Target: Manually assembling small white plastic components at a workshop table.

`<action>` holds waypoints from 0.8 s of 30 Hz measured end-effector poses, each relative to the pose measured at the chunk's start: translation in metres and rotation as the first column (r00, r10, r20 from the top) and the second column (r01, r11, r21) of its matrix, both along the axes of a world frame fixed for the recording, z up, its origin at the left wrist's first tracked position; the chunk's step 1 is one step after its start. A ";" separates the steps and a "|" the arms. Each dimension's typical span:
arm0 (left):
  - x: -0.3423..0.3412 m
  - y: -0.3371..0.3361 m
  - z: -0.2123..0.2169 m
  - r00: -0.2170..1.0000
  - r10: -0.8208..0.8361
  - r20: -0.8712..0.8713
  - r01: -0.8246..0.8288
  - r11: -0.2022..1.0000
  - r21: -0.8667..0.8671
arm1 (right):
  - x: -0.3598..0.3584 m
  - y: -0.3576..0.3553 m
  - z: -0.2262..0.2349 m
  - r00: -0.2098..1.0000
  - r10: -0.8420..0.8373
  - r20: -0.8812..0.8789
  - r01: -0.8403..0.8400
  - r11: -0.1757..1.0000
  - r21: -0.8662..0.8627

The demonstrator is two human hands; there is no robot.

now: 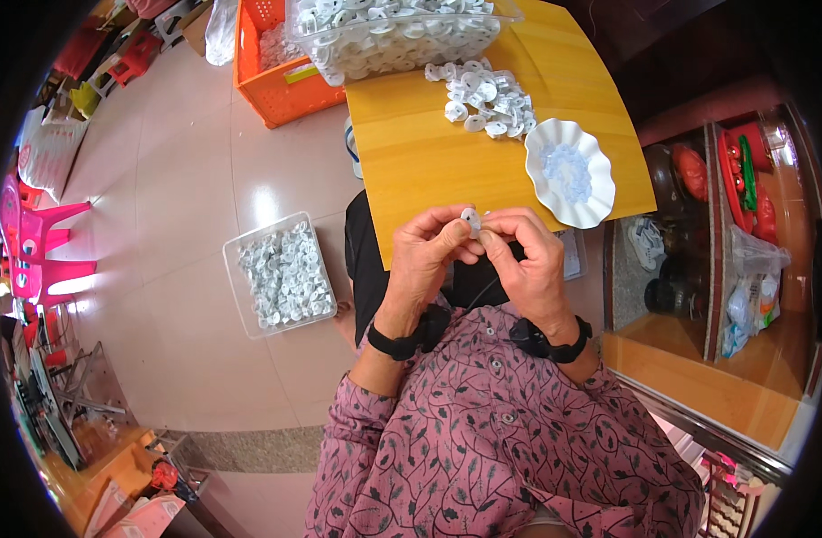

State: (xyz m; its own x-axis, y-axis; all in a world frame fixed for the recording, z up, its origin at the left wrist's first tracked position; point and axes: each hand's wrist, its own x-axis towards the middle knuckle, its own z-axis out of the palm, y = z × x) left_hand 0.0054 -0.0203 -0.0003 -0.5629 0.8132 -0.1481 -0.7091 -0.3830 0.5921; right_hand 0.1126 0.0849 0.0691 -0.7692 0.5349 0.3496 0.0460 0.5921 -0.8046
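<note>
A small white round plastic part [470, 218] is pinched between the thumb and fingers of my left hand [426, 247], just past the near edge of the wooden table [429, 152]. My right hand [527, 260] meets it from the other side, its thumb and forefinger pressed together against the part's edge. Whatever those right fingertips hold is too small to make out. Beyond my hands lies a loose pile of similar white parts [489, 97]. Right of the pile, a white scalloped dish [592, 208] holds tiny pale-blue, translucent pieces [567, 170].
A clear bin [402, 40] full of white parts stands at the table's far edge, beside an orange crate [272, 103]. On the tiled floor to the left sits another filled clear tub [285, 273]. A pink stool [47, 238] is far left; open shelving [711, 242] flanks the right.
</note>
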 end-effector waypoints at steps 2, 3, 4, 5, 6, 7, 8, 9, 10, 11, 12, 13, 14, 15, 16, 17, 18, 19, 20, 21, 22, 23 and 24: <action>0.000 0.000 0.000 1.000 -0.012 0.016 0.012 1.000 0.000 | 0.000 0.002 -0.002 1.000 0.007 0.013 -0.008 0.997 0.071; 0.000 0.000 0.000 1.000 -0.011 0.016 0.011 1.000 -0.001 | -0.001 0.002 -0.002 1.000 0.008 0.013 -0.009 0.998 0.069; 0.000 0.000 0.000 1.000 -0.010 0.017 0.010 1.000 -0.002 | -0.001 0.002 -0.002 1.000 0.004 0.010 -0.005 0.998 0.065; 0.001 0.000 0.001 1.000 -0.009 0.018 0.009 1.000 -0.004 | -0.002 0.001 -0.002 1.000 0.000 0.008 -0.001 0.998 0.061; 0.001 0.000 0.001 1.000 -0.010 0.018 0.010 1.000 -0.004 | -0.003 0.001 -0.001 1.000 0.000 0.008 0.000 0.998 0.060; 0.001 0.000 0.001 1.000 -0.010 0.017 0.010 1.000 -0.002 | -0.003 0.001 -0.001 1.000 0.001 0.001 -0.001 0.998 0.066; 0.001 0.000 0.001 1.000 -0.010 0.015 0.010 1.000 0.001 | -0.004 0.000 0.000 1.000 0.001 -0.006 -0.001 0.997 0.073; 0.001 0.001 0.001 1.000 -0.011 0.016 0.011 1.000 0.000 | -0.004 0.000 -0.001 1.000 0.000 -0.006 0.001 0.997 0.072; 0.001 0.001 0.001 1.000 -0.009 0.006 0.009 1.000 0.000 | -0.004 0.001 -0.002 1.000 -0.005 -0.010 0.006 0.995 0.097; 0.001 0.001 0.002 1.000 -0.006 -0.003 0.006 1.000 -0.001 | -0.004 0.001 -0.002 1.000 -0.010 -0.015 0.011 0.992 0.122; 0.002 0.001 0.001 1.000 -0.007 -0.003 0.007 1.000 -0.002 | -0.004 0.000 -0.003 1.000 -0.011 -0.015 0.012 0.993 0.121; 0.002 0.001 0.001 0.999 -0.005 -0.033 0.004 1.000 -0.015 | -0.005 -0.001 -0.003 1.000 -0.012 -0.020 0.015 0.990 0.138; 0.002 0.001 0.001 0.998 -0.003 -0.064 0.001 1.000 -0.028 | -0.005 -0.001 -0.003 1.000 -0.013 -0.026 0.017 0.988 0.154; 0.002 0.001 0.001 0.998 -0.005 -0.063 0.003 1.000 -0.028 | -0.004 -0.001 -0.003 1.000 -0.015 -0.026 0.019 0.988 0.154; 0.003 0.001 0.000 0.996 -0.003 -0.086 -0.001 0.999 -0.044 | -0.004 0.000 -0.003 1.000 0.000 -0.029 0.005 0.983 0.184; 0.003 0.001 0.000 0.994 0.000 -0.109 -0.006 0.998 -0.059 | -0.004 0.001 -0.004 0.999 0.015 -0.032 -0.008 0.977 0.213; 0.003 0.001 0.001 0.994 -0.003 -0.109 -0.004 0.998 -0.060 | -0.004 0.002 -0.004 0.999 0.013 -0.032 -0.006 0.977 0.213; 0.003 0.000 0.001 0.993 0.000 -0.114 -0.008 0.998 -0.067 | -0.004 0.002 -0.004 0.999 0.024 -0.023 -0.019 0.978 0.209; 0.002 -0.001 0.002 0.993 0.004 -0.120 -0.012 0.997 -0.074 | -0.004 0.002 -0.004 0.999 0.036 -0.014 -0.032 0.978 0.204; 0.002 -0.001 0.001 0.993 0.002 -0.121 -0.011 0.997 -0.074 | -0.003 0.002 -0.004 0.999 0.034 -0.014 -0.030 0.979 0.204; 0.001 -0.001 0.000 0.997 -0.005 -0.083 -0.002 0.997 -0.083 | -0.002 0.003 -0.003 0.999 0.038 0.011 -0.039 0.983 0.177; 0.001 -0.001 0.000 0.999 -0.011 -0.046 0.007 0.996 -0.091 | -0.002 0.003 -0.003 0.998 0.042 0.036 -0.047 0.988 0.150; 0.000 -0.001 -0.001 0.999 -0.012 -0.048 0.007 0.996 -0.092 | -0.001 0.002 -0.003 0.999 0.041 0.035 -0.046 0.988 0.149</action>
State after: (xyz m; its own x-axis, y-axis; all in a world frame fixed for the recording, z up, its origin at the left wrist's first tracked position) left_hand 0.0056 -0.0216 -0.0011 -0.5633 0.8029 -0.1951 -0.6823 -0.3188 0.6579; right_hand 0.1113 0.0874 0.0656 -0.8024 0.4439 0.3988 0.0412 0.7080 -0.7050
